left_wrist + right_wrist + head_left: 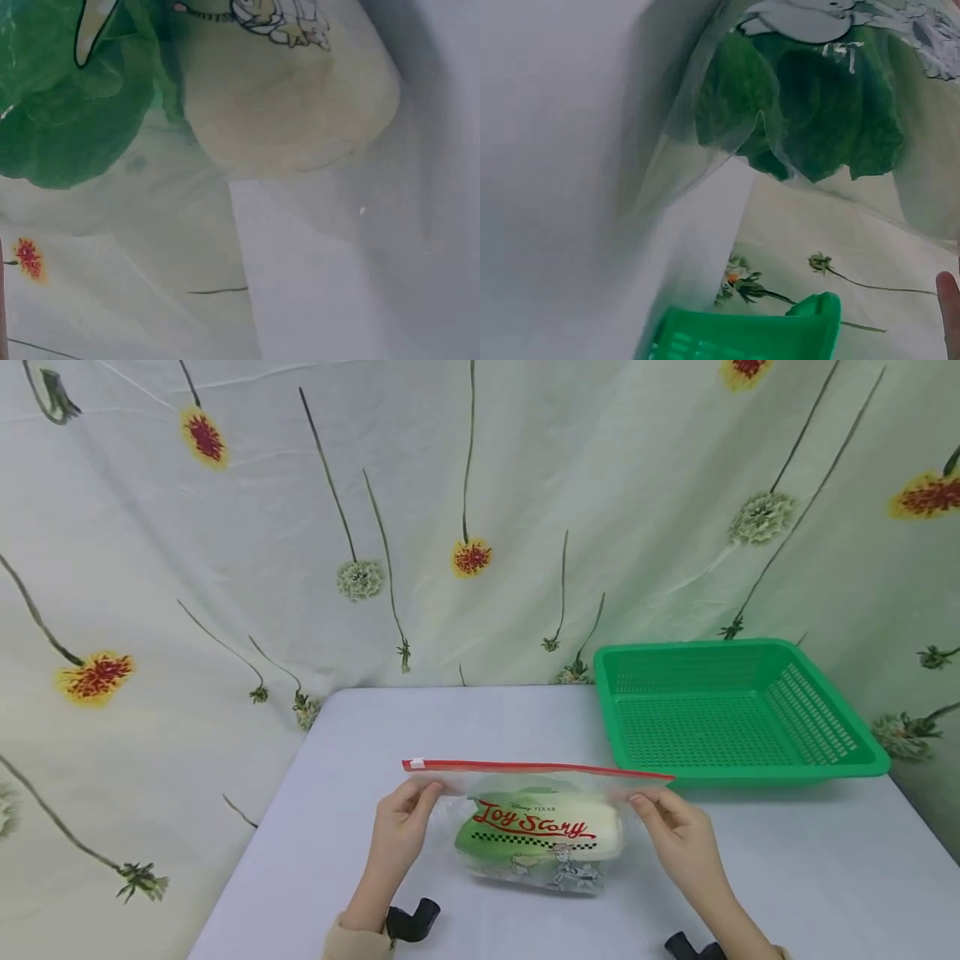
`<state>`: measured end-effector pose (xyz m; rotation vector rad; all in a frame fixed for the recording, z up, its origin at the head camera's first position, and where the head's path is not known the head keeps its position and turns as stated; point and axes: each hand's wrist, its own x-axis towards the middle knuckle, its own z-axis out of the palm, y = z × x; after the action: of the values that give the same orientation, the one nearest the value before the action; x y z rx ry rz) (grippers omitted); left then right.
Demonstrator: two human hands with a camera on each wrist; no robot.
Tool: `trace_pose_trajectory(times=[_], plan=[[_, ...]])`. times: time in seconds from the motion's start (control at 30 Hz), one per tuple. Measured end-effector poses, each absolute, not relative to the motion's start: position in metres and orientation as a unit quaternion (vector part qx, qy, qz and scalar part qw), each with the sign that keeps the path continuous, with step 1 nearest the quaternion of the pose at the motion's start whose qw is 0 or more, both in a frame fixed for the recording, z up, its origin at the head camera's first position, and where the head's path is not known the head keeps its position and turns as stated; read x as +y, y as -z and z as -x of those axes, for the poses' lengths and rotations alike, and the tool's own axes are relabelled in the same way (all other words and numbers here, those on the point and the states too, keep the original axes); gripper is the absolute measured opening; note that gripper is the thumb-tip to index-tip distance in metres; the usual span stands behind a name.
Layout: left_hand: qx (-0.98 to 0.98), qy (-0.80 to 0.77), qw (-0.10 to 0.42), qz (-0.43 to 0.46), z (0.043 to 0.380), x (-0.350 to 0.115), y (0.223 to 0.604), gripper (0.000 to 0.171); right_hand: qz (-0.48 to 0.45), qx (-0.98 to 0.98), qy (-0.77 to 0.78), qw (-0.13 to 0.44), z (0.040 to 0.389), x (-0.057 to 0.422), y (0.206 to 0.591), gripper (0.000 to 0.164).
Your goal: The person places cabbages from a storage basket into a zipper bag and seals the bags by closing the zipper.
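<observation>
A clear slider zip bag (536, 835) printed with "Toy Story" hangs upright between my two hands, above the white table. Along its top runs a red zip strip (540, 767), with the white slider (417, 763) at the left end. Inside lies a vegetable with green leaves (817, 112) and a thick pale end (285, 112). My left hand (403, 820) pinches the bag's upper left corner just under the strip. My right hand (681, 835) pinches the upper right corner the same way. In the right wrist view one fingertip (949, 311) shows at the edge.
A green plastic basket (738, 772) with perforated walls stands at the table's back right, behind my right hand. The white table (450, 718) ends at the back against a flower-printed cloth (420, 510). Black wrist camera mounts (414, 920) sit at both wrists.
</observation>
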<state>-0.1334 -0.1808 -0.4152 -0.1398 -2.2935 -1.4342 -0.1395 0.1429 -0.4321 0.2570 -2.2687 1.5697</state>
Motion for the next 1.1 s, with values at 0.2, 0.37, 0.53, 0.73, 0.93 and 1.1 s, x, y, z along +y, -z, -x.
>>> trace_pose_trajectory(times=[0.2,0.37,0.53,0.73,0.93,1.1], plan=[[-0.793,0.523,0.300,0.091,0.128,-0.174,0.404,0.015,-0.127,-0.789,-0.536,0.272,0.136,0.130,0.417,0.017],[-0.796,0.564,0.221,0.012,0.135,-0.178,0.408,0.018,-0.034,-0.817,-0.558,0.141,0.150,0.118,0.410,0.022],[-0.807,0.572,0.116,-0.091,0.156,-0.190,0.443,0.022,0.000,-0.840,-0.542,0.021,0.176,0.105,0.432,0.028],[-0.842,0.518,0.068,-0.133,0.173,-0.198,0.475,0.021,0.022,-0.868,-0.495,-0.022,0.194,0.101,0.465,0.031],[-0.854,0.505,0.039,-0.117,0.181,-0.193,0.482,0.027,0.045,-0.869,-0.490,-0.043,0.200,0.110,0.477,0.034],[-0.846,0.516,0.022,-0.134,0.185,-0.192,0.485,0.032,0.043,-0.870,-0.488,-0.060,0.203,0.115,0.478,0.035]])
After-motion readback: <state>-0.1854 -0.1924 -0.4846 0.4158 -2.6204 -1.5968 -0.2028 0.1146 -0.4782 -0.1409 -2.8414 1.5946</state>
